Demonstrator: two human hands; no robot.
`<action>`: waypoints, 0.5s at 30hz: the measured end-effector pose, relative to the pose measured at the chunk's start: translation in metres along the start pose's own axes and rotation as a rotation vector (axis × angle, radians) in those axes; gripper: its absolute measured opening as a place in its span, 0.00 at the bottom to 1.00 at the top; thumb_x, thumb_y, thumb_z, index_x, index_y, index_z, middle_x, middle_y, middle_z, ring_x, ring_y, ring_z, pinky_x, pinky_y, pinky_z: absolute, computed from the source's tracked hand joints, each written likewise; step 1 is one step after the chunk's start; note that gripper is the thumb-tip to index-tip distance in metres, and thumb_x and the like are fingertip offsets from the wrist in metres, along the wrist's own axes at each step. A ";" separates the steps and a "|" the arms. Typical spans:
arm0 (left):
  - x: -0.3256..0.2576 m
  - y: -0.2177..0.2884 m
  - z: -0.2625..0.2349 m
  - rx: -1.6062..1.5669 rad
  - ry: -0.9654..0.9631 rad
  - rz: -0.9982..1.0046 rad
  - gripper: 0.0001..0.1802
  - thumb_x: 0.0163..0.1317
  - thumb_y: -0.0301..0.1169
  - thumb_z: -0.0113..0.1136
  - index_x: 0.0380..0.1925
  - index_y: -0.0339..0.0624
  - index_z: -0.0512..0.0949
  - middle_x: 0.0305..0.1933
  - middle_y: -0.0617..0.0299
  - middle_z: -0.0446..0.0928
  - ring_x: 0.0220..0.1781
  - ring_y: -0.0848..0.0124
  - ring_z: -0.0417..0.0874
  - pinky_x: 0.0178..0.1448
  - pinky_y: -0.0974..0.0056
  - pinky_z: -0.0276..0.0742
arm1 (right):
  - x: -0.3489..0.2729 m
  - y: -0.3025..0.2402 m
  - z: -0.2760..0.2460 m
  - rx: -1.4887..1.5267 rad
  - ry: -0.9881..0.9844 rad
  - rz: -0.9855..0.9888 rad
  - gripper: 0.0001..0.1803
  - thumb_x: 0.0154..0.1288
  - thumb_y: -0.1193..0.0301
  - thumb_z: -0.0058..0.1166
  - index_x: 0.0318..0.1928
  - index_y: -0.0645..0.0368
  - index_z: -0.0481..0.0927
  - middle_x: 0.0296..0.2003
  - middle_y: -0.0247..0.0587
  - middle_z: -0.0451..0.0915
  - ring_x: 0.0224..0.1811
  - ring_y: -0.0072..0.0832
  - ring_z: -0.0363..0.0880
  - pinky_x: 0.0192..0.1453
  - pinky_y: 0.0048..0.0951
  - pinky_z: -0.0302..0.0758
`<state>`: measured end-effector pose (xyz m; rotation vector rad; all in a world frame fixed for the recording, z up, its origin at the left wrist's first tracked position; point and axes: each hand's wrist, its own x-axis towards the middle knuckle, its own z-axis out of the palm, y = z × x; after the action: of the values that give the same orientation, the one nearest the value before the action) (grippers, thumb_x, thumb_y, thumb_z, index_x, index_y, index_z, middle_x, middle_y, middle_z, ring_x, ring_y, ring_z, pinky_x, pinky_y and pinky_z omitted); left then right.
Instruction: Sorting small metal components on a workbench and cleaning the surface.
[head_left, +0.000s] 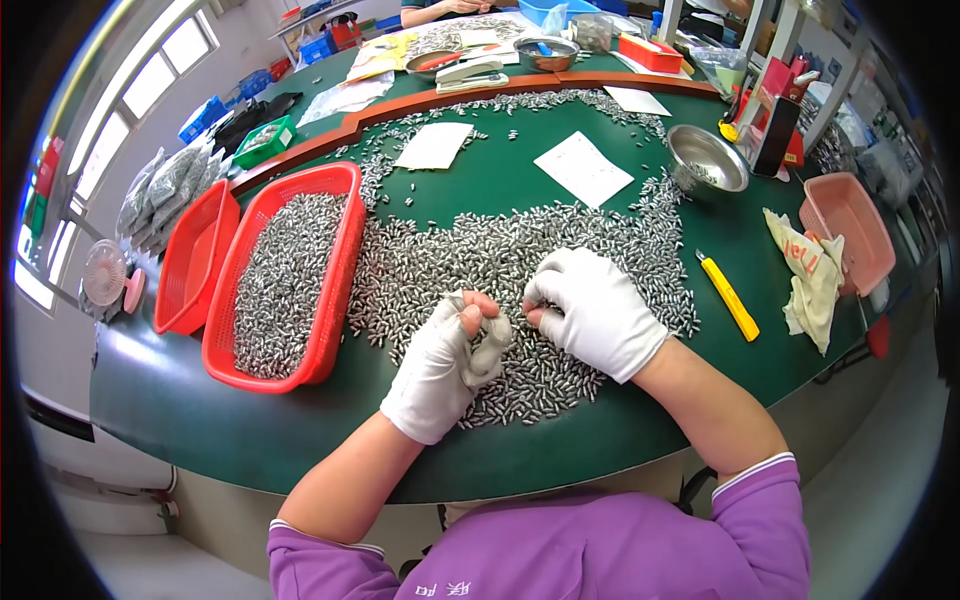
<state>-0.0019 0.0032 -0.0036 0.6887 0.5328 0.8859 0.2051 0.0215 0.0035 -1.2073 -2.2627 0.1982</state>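
Landmark = the big heap of small silver metal pellets (500,270) spread on the green table (200,410).

Nearest, at the heap's near edge: left hand (445,365), white glove w/ bare fingertips poking through, curled shut, thumb and forefinger pinching what looks like a few pellets at the tips; exact count too small to tell. Right hand (595,310), also white-gloved, sits just right of it on the heap's near-right part, fingers bent and drawn together, tips down into the pellets; can't tell if it grips any. The two hands nearly touch at the fingertips.

Doing it well, my take: keep picks small, work from the heap's near edge, don't scatter pieces off the table rim.

Left of heap: red slotted plastic basket (340,250) full of the same pellets, touching the heap's left fringe; a second, empty red basket (195,260) beyond that. Right of heap: yellow utility knife (728,297), then a crumpled cream cloth (812,280). Far side of heap: white paper sheets (583,168), steel bowl (706,158) at far right.
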 end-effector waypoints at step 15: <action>-0.005 0.002 0.013 0.169 -0.003 -0.131 0.14 0.66 0.40 0.60 0.41 0.47 0.69 0.30 0.69 0.69 0.22 0.83 0.61 0.25 0.77 0.55 | 0.004 -0.012 -0.008 0.529 0.124 -0.146 0.09 0.51 0.74 0.66 0.36 0.55 0.84 0.34 0.38 0.79 0.37 0.35 0.80 0.44 0.32 0.77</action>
<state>0.0031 -0.0043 0.0074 0.7992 0.6479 0.7223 0.1992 0.0162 0.0164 -0.7517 -2.0006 0.6042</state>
